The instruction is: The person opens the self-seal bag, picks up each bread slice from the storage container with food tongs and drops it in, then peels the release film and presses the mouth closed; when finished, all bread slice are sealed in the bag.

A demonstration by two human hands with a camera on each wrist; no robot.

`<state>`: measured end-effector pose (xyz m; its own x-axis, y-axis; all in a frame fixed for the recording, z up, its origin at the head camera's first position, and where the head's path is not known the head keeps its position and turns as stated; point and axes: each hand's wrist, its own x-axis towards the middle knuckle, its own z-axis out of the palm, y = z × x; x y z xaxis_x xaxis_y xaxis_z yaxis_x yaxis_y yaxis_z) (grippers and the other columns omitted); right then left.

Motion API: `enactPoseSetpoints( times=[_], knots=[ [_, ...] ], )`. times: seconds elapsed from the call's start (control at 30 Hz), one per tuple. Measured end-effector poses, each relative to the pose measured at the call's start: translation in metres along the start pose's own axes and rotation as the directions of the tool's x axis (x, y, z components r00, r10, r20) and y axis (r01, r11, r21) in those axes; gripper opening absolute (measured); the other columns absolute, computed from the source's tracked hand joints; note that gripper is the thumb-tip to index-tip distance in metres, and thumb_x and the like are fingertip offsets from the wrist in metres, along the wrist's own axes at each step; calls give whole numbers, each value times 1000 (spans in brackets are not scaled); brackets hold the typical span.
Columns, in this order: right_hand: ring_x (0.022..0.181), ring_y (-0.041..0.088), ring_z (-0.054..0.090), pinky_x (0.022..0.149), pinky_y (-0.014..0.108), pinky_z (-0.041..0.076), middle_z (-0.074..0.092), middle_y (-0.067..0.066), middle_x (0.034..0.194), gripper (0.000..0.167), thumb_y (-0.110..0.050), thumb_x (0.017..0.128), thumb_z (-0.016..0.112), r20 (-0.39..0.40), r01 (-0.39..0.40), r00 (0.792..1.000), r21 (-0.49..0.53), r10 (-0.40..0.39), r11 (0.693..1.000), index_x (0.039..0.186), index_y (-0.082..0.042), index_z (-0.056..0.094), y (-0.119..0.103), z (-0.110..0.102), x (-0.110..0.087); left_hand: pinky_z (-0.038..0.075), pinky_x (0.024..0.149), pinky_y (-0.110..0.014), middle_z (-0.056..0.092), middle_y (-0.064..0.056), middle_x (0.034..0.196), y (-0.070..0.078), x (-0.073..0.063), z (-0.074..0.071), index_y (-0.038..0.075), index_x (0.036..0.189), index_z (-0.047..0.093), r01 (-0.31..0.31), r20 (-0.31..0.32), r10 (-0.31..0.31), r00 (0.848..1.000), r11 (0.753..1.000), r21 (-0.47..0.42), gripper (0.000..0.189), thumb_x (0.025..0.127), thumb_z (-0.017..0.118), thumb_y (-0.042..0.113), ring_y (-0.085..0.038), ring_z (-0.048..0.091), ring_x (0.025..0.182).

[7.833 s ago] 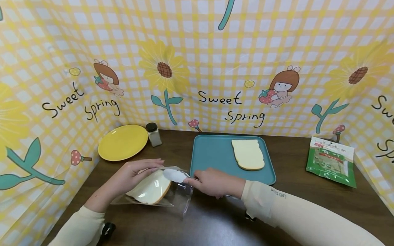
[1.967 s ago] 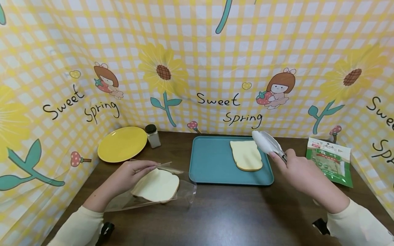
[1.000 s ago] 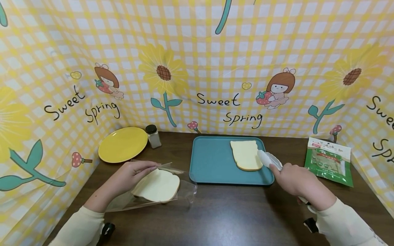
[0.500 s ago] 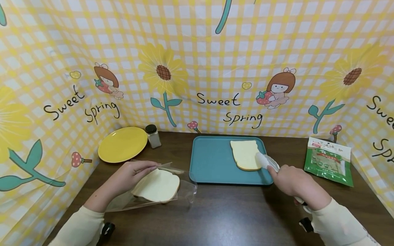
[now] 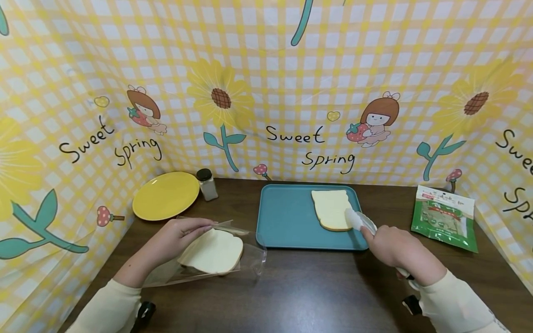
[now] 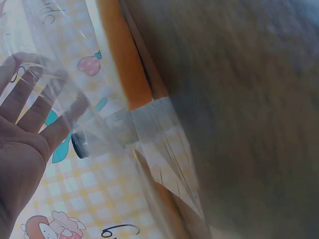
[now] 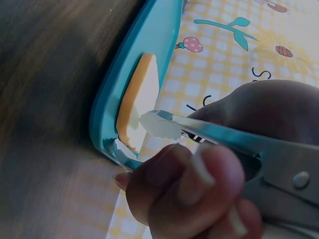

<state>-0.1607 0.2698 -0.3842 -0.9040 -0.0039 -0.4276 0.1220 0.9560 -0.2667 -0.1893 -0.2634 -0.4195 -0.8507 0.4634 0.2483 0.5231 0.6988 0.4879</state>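
My left hand [image 5: 183,236] pinches the upper edge of a clear plastic bag [image 5: 254,259], its film stretched over the fingertips in the left wrist view. Inside the bag lies a bread slice [image 5: 214,252], crust edge showing. With curled fingers my right hand [image 5: 389,245] grips steel tongs [image 7: 224,134] that have white tips [image 5: 354,218]. The tongs' tips straddle the right edge of a second bread slice [image 5: 331,210] on the teal tray [image 5: 287,219]. In the right wrist view one tip [image 7: 159,125] is over the slice's face; whether they clamp it I cannot tell.
A yellow plate [image 5: 166,196] and a black-lidded shaker jar [image 5: 207,185] stand at the back left. The green-and-white food packet [image 5: 444,218] lies right of the tray on the dark wooden table [image 5: 308,286]. Patterned cloth [image 5: 266,92] hangs behind.
The tongs, first at the bag's mouth, swung right above the tray, then came down and left onto the second slice's right edge. My left hand has stayed at the bag.
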Motion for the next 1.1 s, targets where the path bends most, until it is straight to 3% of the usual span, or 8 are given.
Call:
enactPoseSetpoints(
  times=[0.33, 0.9, 1.0, 1.1],
  knots=[
    [44, 24, 65, 45, 35, 54, 59, 16, 82, 74, -58, 112, 28, 2, -14, 1000, -9, 14, 1000, 110, 11, 55, -1, 1, 1, 65, 94, -33, 80, 10, 123, 0, 0, 0, 28, 126, 79, -1, 0, 1, 1000, 1000, -1, 22, 108, 65, 25, -10, 75, 116],
    [46, 25, 65, 48, 36, 54, 59, 16, 84, 76, -59, 112, 28, 3, -9, 1000, -18, 9, 1000, 115, 12, 55, -3, 1, 1, 65, 94, -34, 81, 10, 123, -1, 0, 0, 25, 127, 79, -9, -4, 9, 1000, 1000, 5, 23, 108, 66, 23, -11, 75, 117],
    [51, 28, 65, 51, 38, 54, 61, 17, 87, 78, -59, 112, 28, -8, -17, 1000, -27, 17, 999, 117, 13, 55, -3, 5, 3, 65, 94, -34, 81, 10, 123, 0, 1, 0, 25, 126, 79, -15, -5, 15, 1000, 1000, 3, 23, 108, 66, 22, -10, 75, 117],
    [66, 32, 65, 60, 43, 54, 64, 22, 95, 82, -60, 112, 26, -33, -10, 999, -62, 8, 998, 120, 16, 55, -3, 9, 3, 65, 95, -33, 81, 10, 124, 0, 1, 1, 26, 126, 79, -14, -4, 14, 1000, 1000, -2, 23, 108, 66, 23, -10, 75, 117]
  ],
)
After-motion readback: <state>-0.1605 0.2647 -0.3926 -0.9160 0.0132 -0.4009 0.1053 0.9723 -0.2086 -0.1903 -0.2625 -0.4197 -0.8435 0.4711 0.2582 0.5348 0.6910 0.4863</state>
